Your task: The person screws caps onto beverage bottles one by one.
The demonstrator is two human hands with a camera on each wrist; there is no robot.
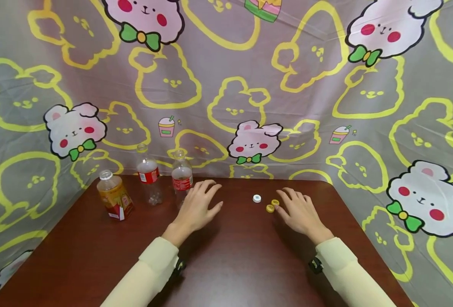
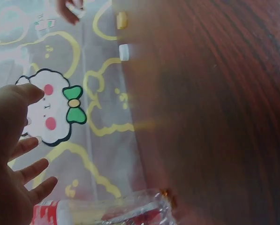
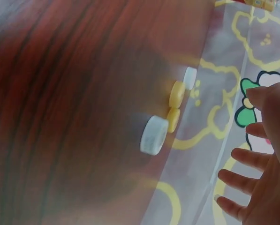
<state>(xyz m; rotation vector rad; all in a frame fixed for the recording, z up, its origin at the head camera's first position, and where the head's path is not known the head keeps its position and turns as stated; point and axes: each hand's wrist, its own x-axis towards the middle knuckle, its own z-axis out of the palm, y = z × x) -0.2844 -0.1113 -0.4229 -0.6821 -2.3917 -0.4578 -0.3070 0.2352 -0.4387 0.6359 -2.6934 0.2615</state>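
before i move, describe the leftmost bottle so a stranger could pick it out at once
On the dark brown table, look to the back left. The leftmost bottle there is it, and its mostly yellow label sets it apart from the two red-labelled bottles.

The left arm [image 1: 146, 268] and right arm [image 1: 351, 264] reach far, left hand [image 1: 196, 206] and right hand [image 1: 300, 213] well apart, fingers [image 3: 240, 183] loosely spread.
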